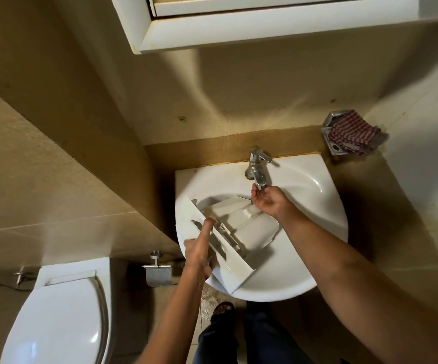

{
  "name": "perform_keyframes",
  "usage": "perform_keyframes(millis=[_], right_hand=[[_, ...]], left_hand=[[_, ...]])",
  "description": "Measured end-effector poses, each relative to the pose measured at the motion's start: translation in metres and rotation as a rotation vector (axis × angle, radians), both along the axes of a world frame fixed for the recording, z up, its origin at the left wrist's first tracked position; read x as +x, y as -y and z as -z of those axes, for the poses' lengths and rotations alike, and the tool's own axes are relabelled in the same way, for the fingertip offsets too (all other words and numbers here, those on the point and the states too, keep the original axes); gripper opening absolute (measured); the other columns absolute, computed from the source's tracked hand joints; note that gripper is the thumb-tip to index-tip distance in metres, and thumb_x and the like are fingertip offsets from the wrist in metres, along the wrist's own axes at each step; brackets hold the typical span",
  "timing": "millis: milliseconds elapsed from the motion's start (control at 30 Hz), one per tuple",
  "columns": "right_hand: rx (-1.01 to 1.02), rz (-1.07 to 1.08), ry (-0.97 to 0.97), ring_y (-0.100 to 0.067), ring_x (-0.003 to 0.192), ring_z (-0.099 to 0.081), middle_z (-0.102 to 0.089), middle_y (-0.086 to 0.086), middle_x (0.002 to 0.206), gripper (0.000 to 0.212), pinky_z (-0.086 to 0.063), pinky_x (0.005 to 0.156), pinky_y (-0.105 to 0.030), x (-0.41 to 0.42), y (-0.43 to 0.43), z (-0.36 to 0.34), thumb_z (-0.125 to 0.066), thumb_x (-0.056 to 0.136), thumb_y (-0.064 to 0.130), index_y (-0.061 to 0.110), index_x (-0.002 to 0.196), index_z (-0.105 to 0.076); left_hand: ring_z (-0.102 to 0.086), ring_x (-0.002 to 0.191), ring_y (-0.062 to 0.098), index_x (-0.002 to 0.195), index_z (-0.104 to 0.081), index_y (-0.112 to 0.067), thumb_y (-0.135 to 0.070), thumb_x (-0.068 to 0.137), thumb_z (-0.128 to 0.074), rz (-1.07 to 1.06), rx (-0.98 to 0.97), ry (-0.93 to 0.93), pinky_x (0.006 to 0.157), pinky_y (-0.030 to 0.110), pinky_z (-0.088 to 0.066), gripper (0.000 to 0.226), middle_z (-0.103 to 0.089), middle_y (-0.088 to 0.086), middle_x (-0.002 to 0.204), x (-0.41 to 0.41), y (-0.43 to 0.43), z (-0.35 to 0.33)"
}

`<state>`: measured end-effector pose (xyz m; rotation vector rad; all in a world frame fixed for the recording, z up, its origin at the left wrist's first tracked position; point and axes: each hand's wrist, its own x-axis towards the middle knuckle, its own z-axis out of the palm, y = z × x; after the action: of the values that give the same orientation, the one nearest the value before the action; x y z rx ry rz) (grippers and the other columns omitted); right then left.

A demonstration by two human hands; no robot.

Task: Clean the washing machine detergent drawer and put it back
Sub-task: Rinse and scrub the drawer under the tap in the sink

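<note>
The white detergent drawer lies tilted in the white sink, its front panel toward the lower left. My left hand grips that front panel, with one finger stretched along its top edge. My right hand is cupped, palm up, right under the spout of the chrome tap, just beyond the drawer's far end. It holds nothing.
A toilet with its lid down stands at the lower left, a metal paper holder beside it. A striped cloth lies on a metal corner shelf at the right. A white cabinet hangs overhead.
</note>
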<state>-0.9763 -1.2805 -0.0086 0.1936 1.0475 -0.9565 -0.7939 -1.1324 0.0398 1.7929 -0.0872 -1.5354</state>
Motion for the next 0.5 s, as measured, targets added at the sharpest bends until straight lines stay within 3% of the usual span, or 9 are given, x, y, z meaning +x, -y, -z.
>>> perform_keyframes(millis=[67,133,267,367,433,500], right_hand=[[0.014,-0.057,-0.004,-0.016,0.07,-0.057,-0.062,-0.011,0.07,0.023,-0.053,0.056,-0.023,-0.001,-0.004,0.001,-0.035,0.098,0.001,-0.001,0.086,-0.056],[0.014,-0.113,-0.021,-0.017,0.073,-0.059,-0.065,-0.011,0.068,0.021,-0.055,0.053,-0.021,-0.003,-0.009,-0.001,-0.042,0.097,0.001,0.001,0.082,-0.057],[-0.058,-0.304,-0.042,-0.02,0.067,-0.066,-0.068,-0.013,0.073,0.027,-0.058,0.059,-0.026,0.005,-0.034,-0.015,-0.041,0.098,0.003,-0.002,0.079,-0.061],[-0.452,-0.567,-0.374,-0.016,0.074,-0.07,-0.073,-0.004,0.079,0.029,-0.056,0.072,-0.026,0.026,-0.072,-0.02,-0.042,0.098,0.005,0.003,0.083,-0.066],[-0.765,-0.707,-0.651,-0.012,0.095,-0.068,-0.074,0.007,0.095,0.026,-0.052,0.087,-0.025,0.032,-0.103,-0.016,-0.045,0.1,0.013,0.018,0.095,-0.07],[-1.039,-0.802,-0.808,-0.009,0.122,-0.055,-0.064,0.019,0.121,0.029,-0.039,0.105,-0.024,0.025,-0.127,-0.006,-0.044,0.1,0.021,0.035,0.117,-0.063]], left_hand=[[-0.046,0.039,0.01,0.125,-0.054,0.002,-0.065,0.056,-0.075,0.003,-0.01,0.011,0.041,0.015,-0.038,0.098,-0.058,0.003,0.061,0.002,0.0,0.001],[-0.044,0.051,0.013,0.127,-0.051,-0.001,-0.07,0.04,-0.072,0.012,0.002,0.033,0.054,0.021,-0.041,0.113,-0.063,0.008,0.078,0.004,0.0,0.0],[-0.041,0.045,0.012,0.121,-0.055,0.0,-0.073,0.037,-0.069,0.023,0.007,0.071,0.043,0.02,-0.032,0.112,-0.045,-0.001,0.058,0.004,-0.001,-0.002],[-0.042,0.045,0.015,0.115,-0.06,0.001,-0.078,0.036,-0.066,0.025,0.028,0.084,0.042,0.021,-0.032,0.112,-0.045,0.001,0.056,0.002,-0.002,-0.001],[-0.044,0.05,0.018,0.113,-0.062,0.002,-0.079,0.037,-0.063,0.03,0.039,0.091,0.047,0.023,-0.033,0.111,-0.047,0.003,0.059,0.0,-0.001,-0.001],[-0.047,0.06,0.021,0.11,-0.063,-0.002,-0.079,0.04,-0.063,0.015,0.039,0.05,0.055,0.027,-0.036,0.104,-0.052,0.006,0.065,-0.001,0.0,-0.002]])
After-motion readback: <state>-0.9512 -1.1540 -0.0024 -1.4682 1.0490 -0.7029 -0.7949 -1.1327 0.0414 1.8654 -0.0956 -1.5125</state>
